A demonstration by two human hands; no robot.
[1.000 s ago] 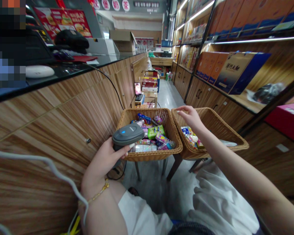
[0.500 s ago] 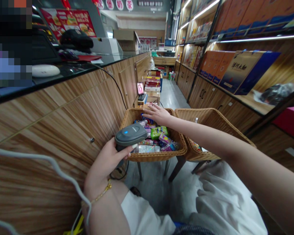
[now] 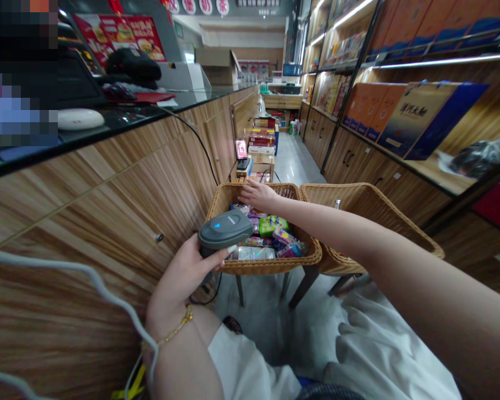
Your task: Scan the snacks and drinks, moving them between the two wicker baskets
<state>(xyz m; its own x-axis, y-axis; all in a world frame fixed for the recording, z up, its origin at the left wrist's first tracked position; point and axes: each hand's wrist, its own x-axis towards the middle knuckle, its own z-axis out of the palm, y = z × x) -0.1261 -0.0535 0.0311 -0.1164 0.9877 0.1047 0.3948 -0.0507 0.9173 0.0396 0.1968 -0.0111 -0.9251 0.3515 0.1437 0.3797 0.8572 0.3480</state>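
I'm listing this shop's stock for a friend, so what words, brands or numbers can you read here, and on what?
"堡", "奶", "茶": round signs high on the far wall.
"洋河大曲", probably, as the brush script is hard to read: gold and blue box.
Scanner and snack packets: print too small to read.

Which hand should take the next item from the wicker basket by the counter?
Probably the right hand: it is empty and sits at the far rim of the wicker basket, above the packets. The left hand is gripping a handheld barcode scanner.
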